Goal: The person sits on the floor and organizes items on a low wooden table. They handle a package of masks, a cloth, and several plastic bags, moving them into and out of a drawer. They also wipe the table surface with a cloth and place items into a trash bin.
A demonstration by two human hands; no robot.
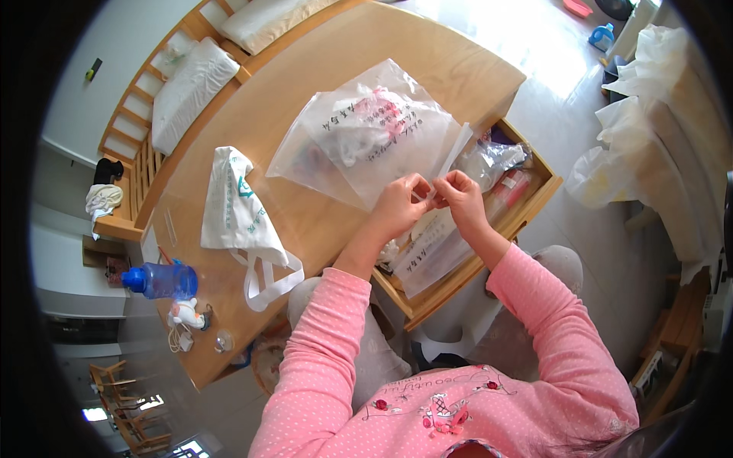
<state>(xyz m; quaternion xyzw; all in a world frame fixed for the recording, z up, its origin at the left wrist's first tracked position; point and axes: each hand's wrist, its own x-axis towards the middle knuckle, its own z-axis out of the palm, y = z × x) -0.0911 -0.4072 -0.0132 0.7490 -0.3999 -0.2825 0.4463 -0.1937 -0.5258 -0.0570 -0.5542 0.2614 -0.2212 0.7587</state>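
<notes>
Over the table's near edge, my left hand [404, 200] and my right hand [458, 197] meet, fingertips pinched together on the sealing edge of a translucent plastic bag [389, 154]. This bag bears dark printed writing and lies on the wooden table, with pink and white contents showing through. Below my hands an open wooden drawer [487, 266] holds another printed translucent bag [435, 266], a clear crinkled plastic wrapper [495, 160] and a pink packet [509, 186]. My fingers hide part of the bag's edge.
On the wooden table [320, 229] lie a white fabric bag [237, 212] with handles, a blue bottle [163, 280], a white figurine [186, 312] and a small clear object [223, 340]. A slatted wooden bench [137, 189] with cushions stands behind. Covered furniture [658, 143] is at the right.
</notes>
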